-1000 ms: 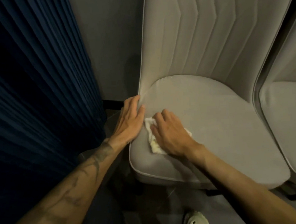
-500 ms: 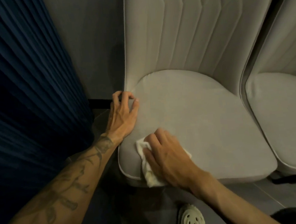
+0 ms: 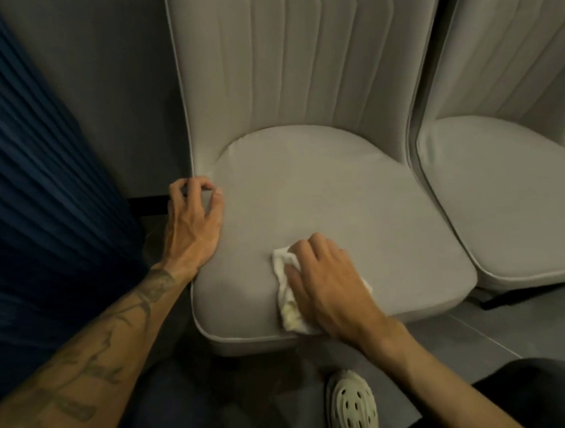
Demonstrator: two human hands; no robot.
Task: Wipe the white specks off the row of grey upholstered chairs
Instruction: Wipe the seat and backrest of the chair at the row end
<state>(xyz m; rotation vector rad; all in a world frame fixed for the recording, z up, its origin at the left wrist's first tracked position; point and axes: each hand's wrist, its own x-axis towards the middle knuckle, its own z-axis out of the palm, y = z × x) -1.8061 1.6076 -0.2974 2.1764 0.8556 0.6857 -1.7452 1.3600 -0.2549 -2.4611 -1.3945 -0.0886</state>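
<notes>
A grey upholstered chair (image 3: 326, 190) with a ribbed backrest fills the middle of the head view. My right hand (image 3: 326, 284) presses a crumpled white cloth (image 3: 289, 300) flat on the front of its seat, near the front edge. My left hand (image 3: 191, 227) rests on the seat's left edge by the backrest corner, fingers curled and apart, holding nothing. No white specks show on the seat in this dim light. A second grey chair (image 3: 514, 197) stands right beside it.
A dark blue pleated curtain (image 3: 32, 198) hangs close on the left. A grey wall (image 3: 105, 92) is behind the chairs. My pale clog shoe (image 3: 353, 406) stands on the grey tiled floor (image 3: 476, 334) below the seat's front edge.
My right hand has slid the cloth from the seat's left middle toward the front edge and slightly rightward. My left hand's fingers have curled at the seat's back left corner.
</notes>
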